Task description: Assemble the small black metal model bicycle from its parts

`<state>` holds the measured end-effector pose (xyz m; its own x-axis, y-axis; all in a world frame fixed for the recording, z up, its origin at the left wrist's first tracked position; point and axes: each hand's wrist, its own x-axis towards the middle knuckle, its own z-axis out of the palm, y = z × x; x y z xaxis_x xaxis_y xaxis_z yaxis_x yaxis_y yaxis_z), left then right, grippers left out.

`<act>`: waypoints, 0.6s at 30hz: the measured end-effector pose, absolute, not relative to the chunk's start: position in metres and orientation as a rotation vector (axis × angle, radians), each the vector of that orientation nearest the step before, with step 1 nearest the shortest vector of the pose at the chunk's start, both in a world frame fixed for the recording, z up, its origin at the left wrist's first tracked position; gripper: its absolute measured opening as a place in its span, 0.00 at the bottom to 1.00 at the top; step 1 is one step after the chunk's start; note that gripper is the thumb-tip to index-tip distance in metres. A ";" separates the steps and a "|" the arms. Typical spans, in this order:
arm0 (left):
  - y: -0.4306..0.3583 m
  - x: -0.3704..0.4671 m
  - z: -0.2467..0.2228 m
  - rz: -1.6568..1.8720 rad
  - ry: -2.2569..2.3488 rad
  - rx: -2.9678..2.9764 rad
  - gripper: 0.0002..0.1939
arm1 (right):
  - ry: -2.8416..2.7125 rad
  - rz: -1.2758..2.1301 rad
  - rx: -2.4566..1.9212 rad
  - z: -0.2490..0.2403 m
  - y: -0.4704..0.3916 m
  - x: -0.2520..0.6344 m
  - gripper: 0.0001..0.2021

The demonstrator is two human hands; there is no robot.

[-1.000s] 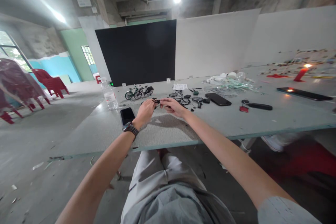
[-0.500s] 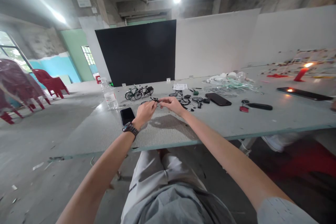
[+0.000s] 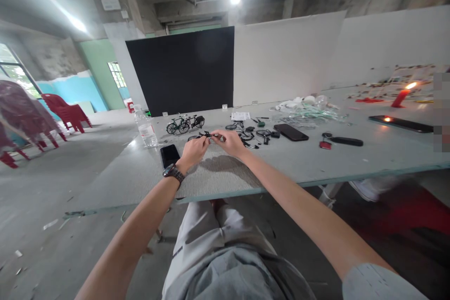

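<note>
My left hand, with a dark watch on the wrist, pinches a small black model bicycle part. The fingertips of my right hand close on the same piece from the other side. Its exact shape is partly hidden by the fingers. A thin dark wheel-like curve shows beside my left fingers. Just beyond stand two assembled model bicycles, a green one and a black one. To the right of my right hand lie several loose black bicycle parts, wheels among them.
A water bottle and a phone are on the left. Rightward lie another phone, a black-handled item, plastic wrapping and a lit red candle. Black and white panels back the glass-edged table.
Both hands stay together over the table with small finger shifts around the black part, and more of it shows between them. The view has shifted slightly.
</note>
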<state>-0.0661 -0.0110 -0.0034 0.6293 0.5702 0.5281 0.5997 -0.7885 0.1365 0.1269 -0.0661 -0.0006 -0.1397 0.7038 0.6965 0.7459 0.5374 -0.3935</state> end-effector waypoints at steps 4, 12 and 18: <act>-0.010 -0.066 -0.005 -0.850 -0.977 -2.805 0.18 | -1.862 -0.039 -1.193 0.000 -0.067 0.127 0.22; -0.005 -0.065 -0.009 -0.824 -0.986 -2.780 0.17 | -1.823 -0.006 -1.189 0.001 -0.069 0.125 0.21; -0.007 -0.067 -0.008 -0.864 -1.019 -2.777 0.19 | -1.688 0.162 -1.160 0.007 -0.072 0.130 0.21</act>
